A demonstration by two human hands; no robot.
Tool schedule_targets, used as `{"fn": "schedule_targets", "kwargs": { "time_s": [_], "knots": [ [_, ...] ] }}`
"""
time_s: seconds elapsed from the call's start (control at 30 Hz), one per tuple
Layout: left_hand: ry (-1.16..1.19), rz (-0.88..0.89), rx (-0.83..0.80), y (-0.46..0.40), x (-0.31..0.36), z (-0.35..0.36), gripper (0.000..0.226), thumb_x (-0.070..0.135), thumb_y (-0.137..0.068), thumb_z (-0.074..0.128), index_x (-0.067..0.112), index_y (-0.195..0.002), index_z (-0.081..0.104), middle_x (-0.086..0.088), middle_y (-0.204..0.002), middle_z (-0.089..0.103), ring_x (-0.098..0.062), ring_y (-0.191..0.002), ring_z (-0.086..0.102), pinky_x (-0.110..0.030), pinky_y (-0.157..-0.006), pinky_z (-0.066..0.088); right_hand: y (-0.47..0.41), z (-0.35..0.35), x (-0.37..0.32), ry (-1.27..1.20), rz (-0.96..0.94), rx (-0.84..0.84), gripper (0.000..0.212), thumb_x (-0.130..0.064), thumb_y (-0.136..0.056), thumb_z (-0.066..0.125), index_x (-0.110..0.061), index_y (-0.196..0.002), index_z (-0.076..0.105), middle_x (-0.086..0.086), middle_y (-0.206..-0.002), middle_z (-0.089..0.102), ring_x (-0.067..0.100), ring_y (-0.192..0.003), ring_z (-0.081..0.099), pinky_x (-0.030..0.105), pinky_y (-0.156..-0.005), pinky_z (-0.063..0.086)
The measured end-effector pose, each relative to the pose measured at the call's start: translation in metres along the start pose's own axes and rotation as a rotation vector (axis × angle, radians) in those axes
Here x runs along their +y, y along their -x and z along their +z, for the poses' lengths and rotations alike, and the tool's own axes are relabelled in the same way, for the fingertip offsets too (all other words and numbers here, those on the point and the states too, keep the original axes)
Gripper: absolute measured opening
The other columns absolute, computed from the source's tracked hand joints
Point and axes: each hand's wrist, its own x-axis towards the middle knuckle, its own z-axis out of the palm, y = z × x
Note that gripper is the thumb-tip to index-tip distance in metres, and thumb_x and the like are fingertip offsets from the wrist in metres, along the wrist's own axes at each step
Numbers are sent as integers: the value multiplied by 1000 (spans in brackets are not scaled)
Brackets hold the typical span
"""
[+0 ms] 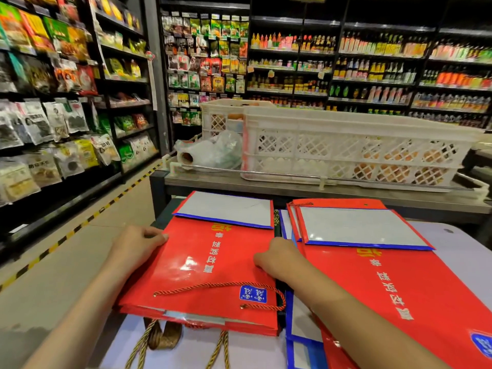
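- The red bag (213,262) lay flat on top of a small pile at the near left of the table (452,235). It was glossy laminated paper with white print and a twisted red cord handle (221,286).
- Its grey, blue-edged bottom flap (226,210) was folded flat at the far end.
- My left hand (138,243) gripped the bag's left edge with curled fingers.
- My right hand (279,258) was curled over the right edge. Its fingertips were hidden in the gap, so I couldn't tell whether they pinched anything.
- A second pile of bags (386,275) lay just beside it, cut off by the frame at the lower right.
- Gold cord handles (159,339) stuck out from under the left pile; the bags they belonged to were hidden.
- The table was pale and smooth.
- Beyond it, a white lattice crate (346,150) and a crumpled plastic bag (213,153) sat on a counter.
- Shop shelves (372,62) of bottles and packets stood around, their labels too blurred to read.
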Motion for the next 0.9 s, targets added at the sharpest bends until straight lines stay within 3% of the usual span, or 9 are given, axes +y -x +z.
{"fn": "schedule_targets", "kwargs": {
  "time_s": [0.1, 0.27, 0.4, 0.57, 0.67, 0.77, 0.83, 0.9],
  "knots": [
    [-24, 12, 13, -2, -3, 2, 10, 26, -89, 66, 22, -91, 75, -4, -94, 71, -22, -88, 64, -38, -83, 50, -2, 5, -3, 101, -22, 27, 32, -26, -91, 51, -4, -114, 55, 21, -132, 41, 34, -123, 38, 32, -98, 35],
    [-59, 32, 42, -7, -9, 2, 15, 29, -91, 63, 22, -98, 74, -3, -98, 71, -19, -86, 61, -36, -79, 48, -6, 8, -4, 135, -45, 41, 33, -27, -92, 52, -4, -117, 54, 17, -137, 32, 35, -128, 31, 36, -99, 37],
    [-100, 63, 98, -9, -8, 6, 19, 31, -91, 63, 18, -102, 72, -5, -109, 68, -24, -102, 60, -34, -77, 43, -10, 12, -6, 184, -50, 52, 34, -31, -95, 51, -7, -119, 54, 14, -143, 28, 32, -134, 25, 39, -100, 37],
    [-410, 128, 110, -10, -1, 8, 22, 35, -92, 59, 18, -105, 65, -10, -109, 63, -25, -91, 56, -34, -69, 41, -13, 16, -9, 244, -41, 84, 43, -32, -94, 52, -8, -130, 47, 11, -145, 24, 29, -135, 24, 39, -102, 36],
    [-552, 152, 117, -11, 4, 10, 29, 30, -93, 56, 13, -116, 59, -11, -112, 57, -29, -101, 56, -37, -77, 46, -13, 22, -11, 272, -141, 154, 67, -31, -93, 51, -5, -147, 20, 12, -151, 17, 30, -139, 17, 41, -110, 25],
    [-496, 314, 71, -11, 17, 20, 44, 12, -92, 50, 9, -136, 48, -14, -136, 49, -30, -122, 48, -39, -98, 40, -15, 28, -11, 277, -273, 113, 77, -29, -95, 43, -10, -152, -5, 9, -160, -7, 29, -147, -9, 43, -118, 0],
    [-429, 357, -114, -6, 27, 28, 53, 21, -98, 45, 13, -148, 31, -9, -155, 28, -25, -142, 27, -42, -116, 18, -19, 32, -8, 266, -307, 59, 74, -32, -97, 36, -12, -152, -9, 8, -160, -14, 28, -146, -17, 43, -117, -7],
    [-474, 315, -305, -2, 33, 35, 65, 45, -100, 37, 17, -154, 12, -4, -161, 6, -19, -148, 5, -43, -117, -4, -24, 35, -4, 262, -299, 4, 71, -37, -99, 30, -11, -152, -9, 7, -160, -14, 27, -146, -17, 41, -118, -7]
  ]
}}
